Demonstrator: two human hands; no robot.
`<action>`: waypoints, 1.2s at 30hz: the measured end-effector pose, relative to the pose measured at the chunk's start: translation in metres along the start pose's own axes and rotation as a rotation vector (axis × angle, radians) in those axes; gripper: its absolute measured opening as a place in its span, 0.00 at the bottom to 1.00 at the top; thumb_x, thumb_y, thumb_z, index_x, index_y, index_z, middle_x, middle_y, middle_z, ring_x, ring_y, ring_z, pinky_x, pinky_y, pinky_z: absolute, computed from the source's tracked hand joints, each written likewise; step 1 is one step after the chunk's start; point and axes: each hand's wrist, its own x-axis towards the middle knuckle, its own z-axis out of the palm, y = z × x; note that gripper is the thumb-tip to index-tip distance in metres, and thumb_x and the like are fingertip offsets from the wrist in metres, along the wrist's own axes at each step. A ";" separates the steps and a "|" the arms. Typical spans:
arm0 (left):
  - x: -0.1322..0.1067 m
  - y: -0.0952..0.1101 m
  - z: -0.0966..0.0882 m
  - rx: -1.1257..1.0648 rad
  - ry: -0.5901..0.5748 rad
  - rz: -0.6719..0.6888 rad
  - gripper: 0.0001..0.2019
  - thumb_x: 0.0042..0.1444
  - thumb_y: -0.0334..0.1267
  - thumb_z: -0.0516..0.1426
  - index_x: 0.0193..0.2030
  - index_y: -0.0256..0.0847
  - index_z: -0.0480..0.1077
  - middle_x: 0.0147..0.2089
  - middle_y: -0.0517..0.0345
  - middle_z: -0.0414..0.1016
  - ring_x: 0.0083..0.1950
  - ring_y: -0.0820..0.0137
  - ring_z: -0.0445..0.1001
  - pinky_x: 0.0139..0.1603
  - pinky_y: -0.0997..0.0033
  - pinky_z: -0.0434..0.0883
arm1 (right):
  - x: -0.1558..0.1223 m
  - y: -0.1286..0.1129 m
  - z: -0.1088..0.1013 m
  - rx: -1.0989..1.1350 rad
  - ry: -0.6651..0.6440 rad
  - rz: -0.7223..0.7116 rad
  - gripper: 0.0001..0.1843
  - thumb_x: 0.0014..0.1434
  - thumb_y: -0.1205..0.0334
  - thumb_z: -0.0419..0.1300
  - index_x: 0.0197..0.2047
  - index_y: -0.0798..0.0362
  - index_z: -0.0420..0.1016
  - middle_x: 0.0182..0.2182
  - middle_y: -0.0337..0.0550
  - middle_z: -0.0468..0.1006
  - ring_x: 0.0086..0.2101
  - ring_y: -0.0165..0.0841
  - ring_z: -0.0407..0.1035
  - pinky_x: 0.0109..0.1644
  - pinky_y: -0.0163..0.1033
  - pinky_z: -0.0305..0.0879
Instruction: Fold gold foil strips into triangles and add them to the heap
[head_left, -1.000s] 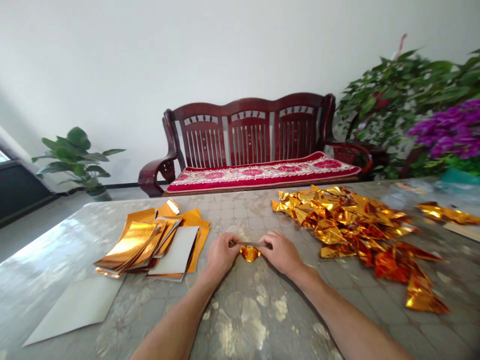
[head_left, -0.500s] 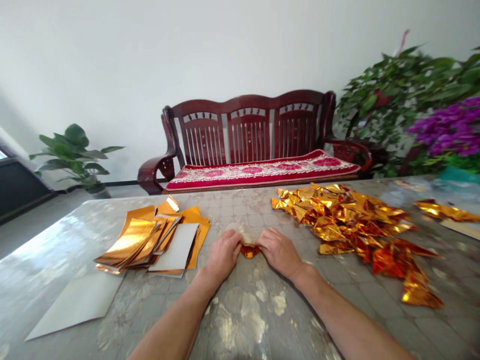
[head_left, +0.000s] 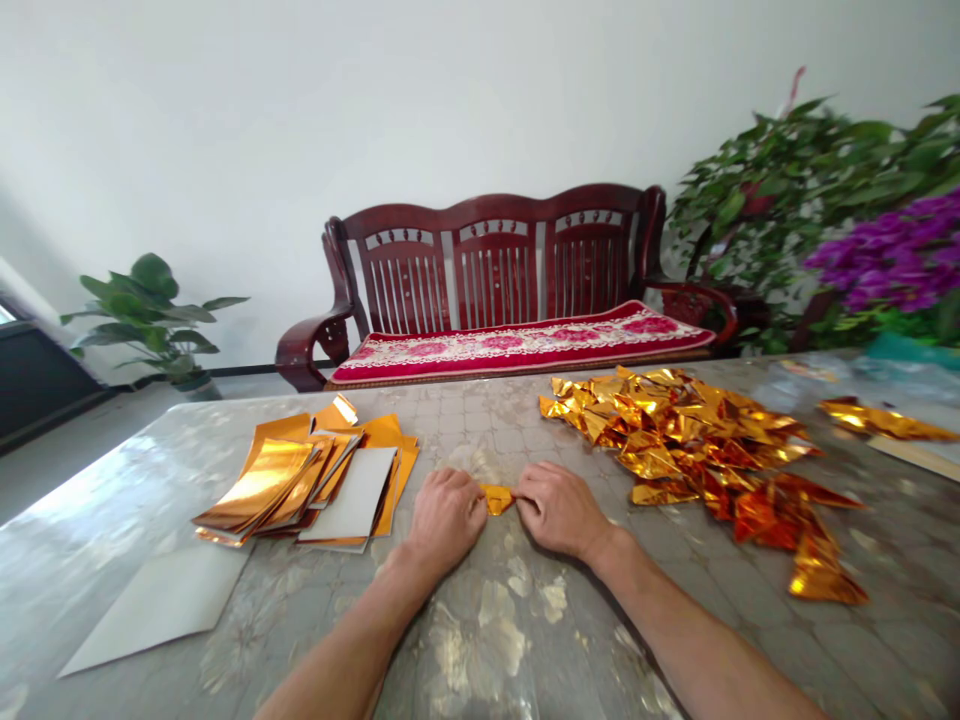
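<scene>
Foil (head_left: 497,500), seemingly part-folded, is pinched at its two ends by left hand (head_left: 448,508) and right hand (head_left: 562,508) before the middle of the table's (head_left: 480,420) far edge, with folded pieces (head_left: 675,430) heaped toward that edge's right and sheets (head_left: 274,480) left unfolded near its left corner.

Gold foil (head_left: 497,499), grey floral tabletop (head_left: 491,630)

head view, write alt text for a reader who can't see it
A person's left hand and right hand hold a small gold foil piece at a patterned table, piled sheets to the left, heaped folded foil to the right.
</scene>
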 end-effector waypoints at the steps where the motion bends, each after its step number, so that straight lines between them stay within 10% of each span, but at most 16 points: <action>1: 0.001 0.000 0.001 -0.012 0.004 -0.024 0.10 0.62 0.34 0.54 0.33 0.43 0.76 0.37 0.52 0.77 0.44 0.61 0.72 0.47 0.62 0.64 | 0.001 -0.001 0.000 -0.006 0.004 0.023 0.11 0.63 0.66 0.56 0.32 0.51 0.79 0.32 0.43 0.75 0.37 0.35 0.67 0.41 0.38 0.58; 12: 0.011 -0.006 0.005 -0.173 -0.034 -0.156 0.07 0.58 0.38 0.61 0.43 0.42 0.74 0.42 0.54 0.74 0.47 0.63 0.71 0.47 0.67 0.65 | 0.008 0.002 0.010 0.120 0.021 0.164 0.03 0.60 0.61 0.63 0.36 0.50 0.74 0.36 0.41 0.74 0.40 0.35 0.66 0.43 0.38 0.58; 23: 0.014 -0.013 0.016 -0.443 -0.080 -0.235 0.04 0.54 0.34 0.59 0.31 0.40 0.68 0.28 0.62 0.70 0.33 0.69 0.69 0.33 0.73 0.58 | 0.009 0.003 0.015 0.329 0.042 0.298 0.06 0.56 0.67 0.63 0.39 0.51 0.75 0.33 0.39 0.77 0.37 0.34 0.69 0.39 0.36 0.58; 36: 0.011 0.004 0.012 -0.667 0.302 -0.100 0.05 0.56 0.32 0.57 0.29 0.40 0.70 0.29 0.60 0.71 0.33 0.72 0.69 0.36 0.73 0.65 | 0.009 0.006 0.001 0.431 0.349 0.164 0.06 0.58 0.65 0.62 0.31 0.48 0.81 0.30 0.42 0.78 0.37 0.36 0.70 0.44 0.39 0.64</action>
